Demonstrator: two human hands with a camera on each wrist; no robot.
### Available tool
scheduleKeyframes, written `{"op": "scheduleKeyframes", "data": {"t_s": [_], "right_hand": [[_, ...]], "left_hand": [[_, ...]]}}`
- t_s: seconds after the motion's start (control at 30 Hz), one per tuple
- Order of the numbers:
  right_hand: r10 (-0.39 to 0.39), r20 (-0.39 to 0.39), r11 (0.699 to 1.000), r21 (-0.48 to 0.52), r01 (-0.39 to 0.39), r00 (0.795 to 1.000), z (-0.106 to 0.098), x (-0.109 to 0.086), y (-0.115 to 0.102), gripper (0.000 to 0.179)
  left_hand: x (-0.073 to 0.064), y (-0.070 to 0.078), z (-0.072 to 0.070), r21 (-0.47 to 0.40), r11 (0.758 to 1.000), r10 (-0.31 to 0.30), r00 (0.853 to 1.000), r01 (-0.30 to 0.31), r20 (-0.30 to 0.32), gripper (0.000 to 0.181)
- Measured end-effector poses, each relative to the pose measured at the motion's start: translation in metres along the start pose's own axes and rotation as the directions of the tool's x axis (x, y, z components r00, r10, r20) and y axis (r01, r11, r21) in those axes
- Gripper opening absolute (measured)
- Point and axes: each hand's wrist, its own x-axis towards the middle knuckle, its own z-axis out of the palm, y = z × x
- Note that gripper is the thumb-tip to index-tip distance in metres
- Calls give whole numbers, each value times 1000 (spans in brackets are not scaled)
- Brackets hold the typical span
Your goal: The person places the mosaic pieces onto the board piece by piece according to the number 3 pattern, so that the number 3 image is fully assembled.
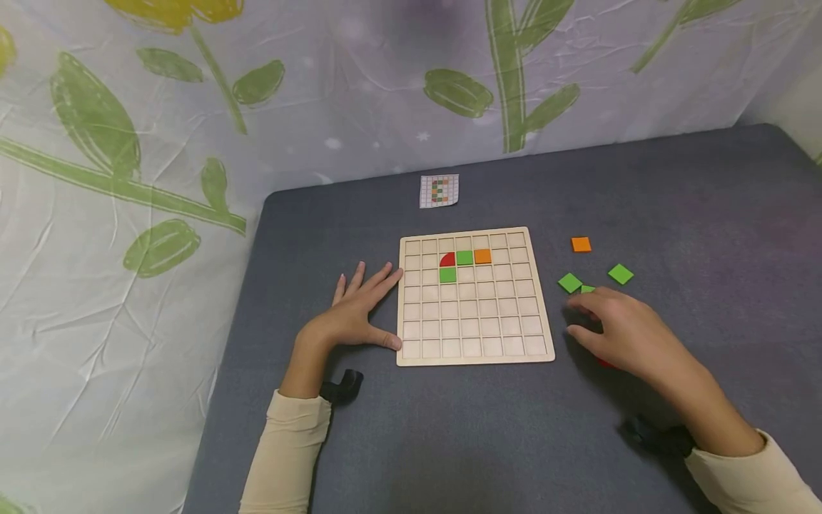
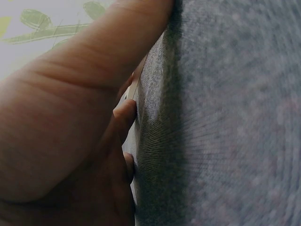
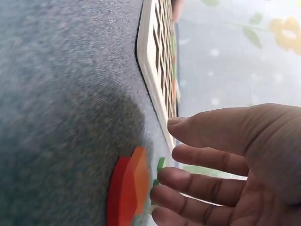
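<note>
A pale wooden grid board (image 1: 475,361) lies on the table. In its upper cells sit a red quarter-round tile (image 1: 447,260), two green square tiles (image 1: 464,258) and an orange square tile (image 1: 482,256). My left hand (image 1: 349,314) has its fingers spread, with thumb and index fingertip touching the board's left edge. To the right of the board, my right hand (image 1: 619,330) hovers over loose tiles, fingers gently bent and nothing between them. Beneath it the right wrist view shows a red tile (image 3: 118,190) and an orange tile (image 3: 141,176); the hand mostly hides these in the head view.
Beyond the right hand lie loose green tiles (image 1: 621,274) and a loose orange tile (image 1: 581,245). A small card (image 1: 439,191) printed with a coloured grid pattern is behind the board. Patterned fabric (image 1: 359,93) hangs along the table's back and left edges.
</note>
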Motion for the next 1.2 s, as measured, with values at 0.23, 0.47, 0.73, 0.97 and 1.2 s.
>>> {"op": "scheduleKeyframes", "data": {"t_s": [0.23,0.47,0.73,0.97,1.2], "right_hand": [[26,7,1000,-6,-26,1000,1,-10,9,37],[40,9,999,-23,-40,999,-2,-17,14,38],[80,12,996,-40,-79,997,-1,-23,15,25],[102,-25,994,-47,-103,994,2,-27,16,18],[114,-14,992,-53,-115,993,4,-25,15,18]], "left_hand": [[0,0,0,-3,1000,-8,1000,8,6,126],[0,1,1,-5,1000,-6,1000,6,2,127],[0,-1,0,-14,1000,3,1000,-3,5,127],[0,-1,1,-12,1000,1,1000,-1,8,127],[0,-1,0,-16,1000,3,1000,-3,17,127]]}}
